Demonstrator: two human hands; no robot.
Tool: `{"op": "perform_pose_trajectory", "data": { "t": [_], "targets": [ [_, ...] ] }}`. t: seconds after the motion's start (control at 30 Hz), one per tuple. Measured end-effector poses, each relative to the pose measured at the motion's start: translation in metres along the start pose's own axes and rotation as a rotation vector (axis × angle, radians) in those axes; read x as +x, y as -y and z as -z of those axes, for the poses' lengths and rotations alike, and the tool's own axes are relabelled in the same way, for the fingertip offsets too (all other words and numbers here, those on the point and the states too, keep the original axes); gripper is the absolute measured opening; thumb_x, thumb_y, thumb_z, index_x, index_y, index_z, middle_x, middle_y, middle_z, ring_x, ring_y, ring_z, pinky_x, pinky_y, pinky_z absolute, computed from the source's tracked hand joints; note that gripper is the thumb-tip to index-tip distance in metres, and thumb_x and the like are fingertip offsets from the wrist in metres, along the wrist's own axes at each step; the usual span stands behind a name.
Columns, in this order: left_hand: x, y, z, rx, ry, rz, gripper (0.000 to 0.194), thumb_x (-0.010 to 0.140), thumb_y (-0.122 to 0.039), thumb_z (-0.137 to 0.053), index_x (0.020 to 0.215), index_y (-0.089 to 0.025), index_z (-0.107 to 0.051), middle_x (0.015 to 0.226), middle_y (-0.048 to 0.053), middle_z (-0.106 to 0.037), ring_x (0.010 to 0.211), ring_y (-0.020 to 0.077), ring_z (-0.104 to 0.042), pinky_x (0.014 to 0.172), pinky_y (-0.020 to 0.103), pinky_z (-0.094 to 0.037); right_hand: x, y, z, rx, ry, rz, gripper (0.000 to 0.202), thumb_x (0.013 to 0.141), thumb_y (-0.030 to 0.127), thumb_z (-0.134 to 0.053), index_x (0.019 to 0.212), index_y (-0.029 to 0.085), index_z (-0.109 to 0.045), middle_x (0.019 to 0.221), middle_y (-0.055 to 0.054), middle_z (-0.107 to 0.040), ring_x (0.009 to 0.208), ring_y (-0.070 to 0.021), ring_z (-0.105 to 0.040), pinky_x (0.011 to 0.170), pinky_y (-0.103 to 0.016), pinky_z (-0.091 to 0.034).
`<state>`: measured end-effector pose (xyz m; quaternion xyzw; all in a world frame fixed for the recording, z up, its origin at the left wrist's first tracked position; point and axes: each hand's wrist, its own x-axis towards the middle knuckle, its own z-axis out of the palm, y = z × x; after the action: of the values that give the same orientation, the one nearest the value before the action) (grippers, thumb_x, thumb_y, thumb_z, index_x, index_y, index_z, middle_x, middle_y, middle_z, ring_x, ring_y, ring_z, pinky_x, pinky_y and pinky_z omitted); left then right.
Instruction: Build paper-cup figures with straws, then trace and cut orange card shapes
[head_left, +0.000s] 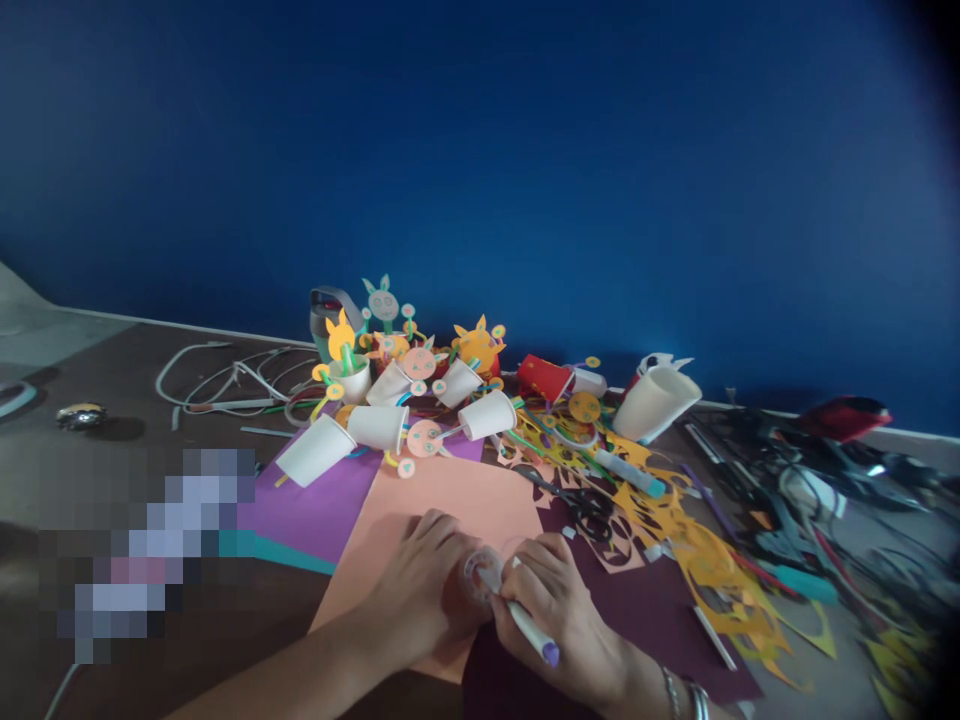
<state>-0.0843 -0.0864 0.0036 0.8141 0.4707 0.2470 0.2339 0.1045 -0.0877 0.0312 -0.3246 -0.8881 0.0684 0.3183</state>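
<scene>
At lower centre, your left hand (420, 575), half-curled, holds a round translucent piece (475, 580) over peach paper (442, 490); rightward, your right hand (561, 590) closes around a white marker (529, 628). Press the piece flat; guide the tip steadily.

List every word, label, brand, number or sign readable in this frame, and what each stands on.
No text can be read.
White marker in the right hand: no lettering can be made out.
Round object by the left hand: marks too blurred to read.
Teal-capped glue stick: any print is too small to read.
Pixelated patch at left: nothing legible.
</scene>
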Motion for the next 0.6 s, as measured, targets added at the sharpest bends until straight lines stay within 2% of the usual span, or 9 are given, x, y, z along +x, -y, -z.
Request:
{"op": "perform_pose_trajectory", "data": {
  "t": [0.4,0.5,0.6],
  "targets": [
    [0.000,-0.006,0.009,0.005,0.025,0.016,0.028,0.072,-0.029,-0.071,0.095,-0.022,-0.058,0.094,0.002,-0.058,0.095,0.0213,-0.049,0.084,0.034,-0.036,-0.004,-0.004,-0.001,0.169,0.102,-0.098,0.012,0.081,0.011,-0.050,0.076,0.019,-0.043,0.070,0.002,-0.054,0.070,-0.0135,-0.051,0.076,-0.032,-0.035],
    [0.001,-0.005,0.007,0.018,0.011,0.033,0.026,0.071,-0.029,-0.070,0.093,-0.022,-0.058,0.094,0.001,-0.057,0.094,0.0211,-0.050,0.083,0.034,-0.036,0.001,-0.006,0.001,0.236,0.116,-0.203,0.013,0.081,0.013,-0.050,0.073,0.020,-0.043,0.070,0.002,-0.053,0.069,-0.0129,-0.051,0.075,-0.031,-0.036],
    [0.001,-0.004,0.008,0.027,0.026,0.060,0.036,0.064,-0.027,-0.075,0.096,-0.023,-0.059,0.096,0.002,-0.058,0.095,0.0225,-0.050,0.082,0.035,-0.036,0.010,-0.013,0.003,0.323,0.181,-0.373,0.018,0.083,0.018,-0.050,0.067,0.020,-0.043,0.065,0.003,-0.051,0.066,-0.0130,-0.048,0.068,-0.028,-0.037]
  ]
}}
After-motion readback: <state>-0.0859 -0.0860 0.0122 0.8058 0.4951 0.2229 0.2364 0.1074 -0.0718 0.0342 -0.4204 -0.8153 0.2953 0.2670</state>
